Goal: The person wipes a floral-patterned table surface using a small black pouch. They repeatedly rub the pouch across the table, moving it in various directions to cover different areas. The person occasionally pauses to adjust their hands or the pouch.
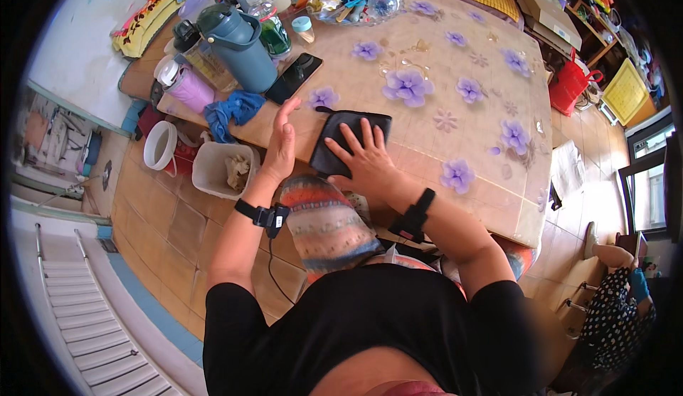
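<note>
A flat black zip pouch (336,129) lies near the front edge of a table (427,145) with a floral cover. My right hand (368,156) rests palm down on the pouch, fingers spread, without gripping it. Just left of the pouch, my left hand (283,140) is raised on edge with its fingers up, holding nothing. A black smartphone (294,78) lies beyond the left hand. Beside the phone is a crumpled blue cloth (230,113) hanging partly over the table edge.
A blue thermos jug (237,49), a pink tumbler (187,86) and several bottles crowd the table's left side. A glass tray (357,17) of small items stands at the back. Below the left edge are a bin (205,174) and a white bucket (160,145). Another person (613,310) sits at right.
</note>
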Motion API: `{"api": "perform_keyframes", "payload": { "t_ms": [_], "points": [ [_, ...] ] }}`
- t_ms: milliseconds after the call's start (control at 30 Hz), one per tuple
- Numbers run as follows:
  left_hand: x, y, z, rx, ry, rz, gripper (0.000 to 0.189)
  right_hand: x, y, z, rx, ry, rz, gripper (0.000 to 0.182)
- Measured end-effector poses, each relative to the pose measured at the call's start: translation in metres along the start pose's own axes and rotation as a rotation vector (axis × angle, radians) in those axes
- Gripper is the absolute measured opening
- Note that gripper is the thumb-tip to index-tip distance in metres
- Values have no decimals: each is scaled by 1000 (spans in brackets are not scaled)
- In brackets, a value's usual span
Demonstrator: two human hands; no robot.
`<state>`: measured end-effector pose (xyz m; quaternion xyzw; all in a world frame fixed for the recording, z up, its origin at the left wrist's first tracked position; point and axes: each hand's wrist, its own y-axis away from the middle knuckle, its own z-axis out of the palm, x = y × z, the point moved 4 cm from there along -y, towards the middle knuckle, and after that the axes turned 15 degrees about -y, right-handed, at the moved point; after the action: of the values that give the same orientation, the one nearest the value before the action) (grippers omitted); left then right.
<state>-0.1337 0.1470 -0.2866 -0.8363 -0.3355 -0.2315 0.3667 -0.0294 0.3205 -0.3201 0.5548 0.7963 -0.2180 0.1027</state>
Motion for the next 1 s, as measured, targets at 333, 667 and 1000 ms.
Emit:
{"api": "perform_keyframes", "payload": {
  "t_ms": [333,667,1000],
  "points": [
    [-21,-8,-6,-77,-477,79,52,-30,-79,30,-144,-65,65,79],
    [-5,-24,37,-229,-914,29,52,13,52,-23,122,-33,29,61],
    [108,-26,35,-86,-1303,289,76,156,267,-138,321,211,595,60]
  ]
}}
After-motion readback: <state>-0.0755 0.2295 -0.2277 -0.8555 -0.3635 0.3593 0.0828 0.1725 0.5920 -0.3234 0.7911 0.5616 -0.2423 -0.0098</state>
